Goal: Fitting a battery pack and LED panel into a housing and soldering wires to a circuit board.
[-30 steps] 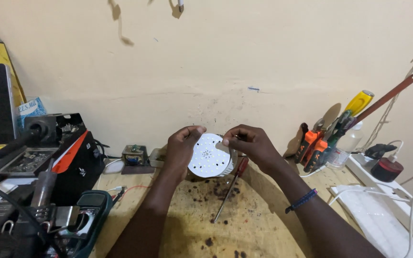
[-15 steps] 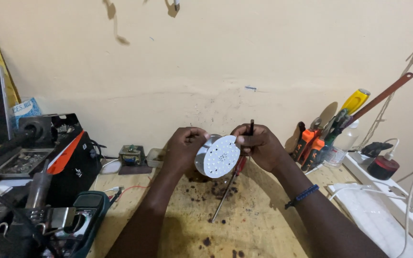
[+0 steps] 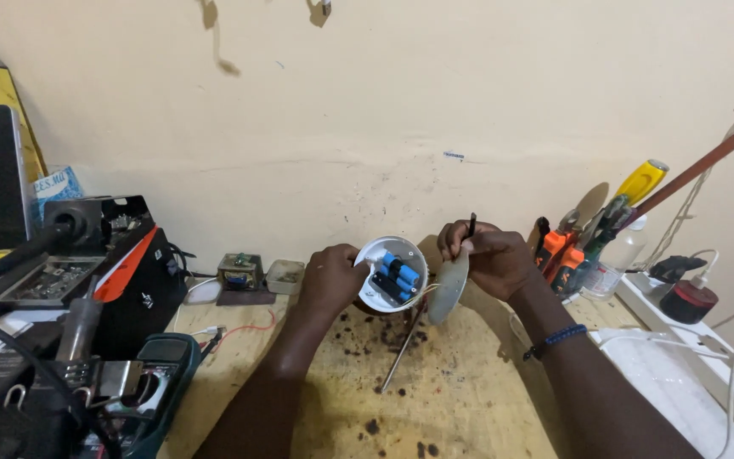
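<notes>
Wooden bench is seen below, scorch-marked. White round housing is gripped by the left hand, open side turned twd the camera, blue parts visible inside. Just right of it, touching at the edge, the round disc plate is pinched edge-on in the right hand, w/ a thin dark tool upright. Screwdriver lies beneath.

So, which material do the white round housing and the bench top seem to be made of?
White round housing in the left hand: probably moulded plastic, with a smooth, slightly glossy thin rim. Bench top: likely plywood or raw wood, pale, matt, grainy, with dark burn spots.
</notes>
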